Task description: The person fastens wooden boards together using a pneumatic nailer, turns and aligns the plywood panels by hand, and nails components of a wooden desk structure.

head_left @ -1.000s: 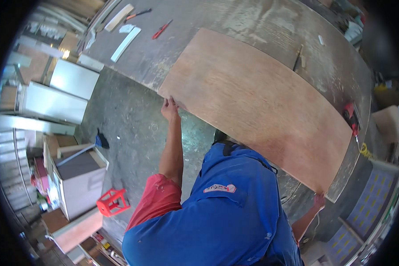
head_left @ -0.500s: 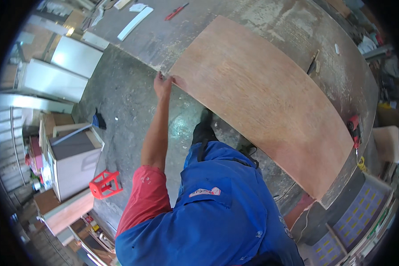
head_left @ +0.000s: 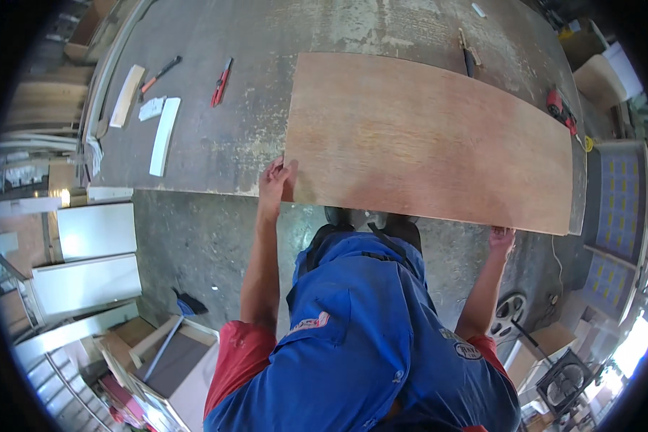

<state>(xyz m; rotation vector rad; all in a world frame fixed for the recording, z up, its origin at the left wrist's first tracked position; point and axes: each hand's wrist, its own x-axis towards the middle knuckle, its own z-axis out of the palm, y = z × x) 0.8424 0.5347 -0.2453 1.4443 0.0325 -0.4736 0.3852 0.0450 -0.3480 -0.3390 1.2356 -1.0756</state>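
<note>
A large reddish-brown plywood sheet [head_left: 425, 137] lies flat on the worn workbench [head_left: 245, 137] in front of me, its near edge along the bench's front edge. My left hand [head_left: 275, 181] holds the sheet at its left edge, close to the near left corner, with the thumb against it. At the near edge, towards the right corner, my right hand [head_left: 503, 238] grips the sheet; its fingers are partly hidden by the wood.
A red utility knife [head_left: 222, 83], a hammer [head_left: 160, 78] and pale strips [head_left: 165, 137] lie on the bench's left side. A red-and-black power tool [head_left: 563, 113] is beyond the sheet's right end. White panels [head_left: 86, 284] stand at left; a fan [head_left: 565, 381] is at lower right.
My view has turned to the right, so the bench now runs nearly level across it. Both hands remain on the plywood sheet, and the right one shows more plainly.
</note>
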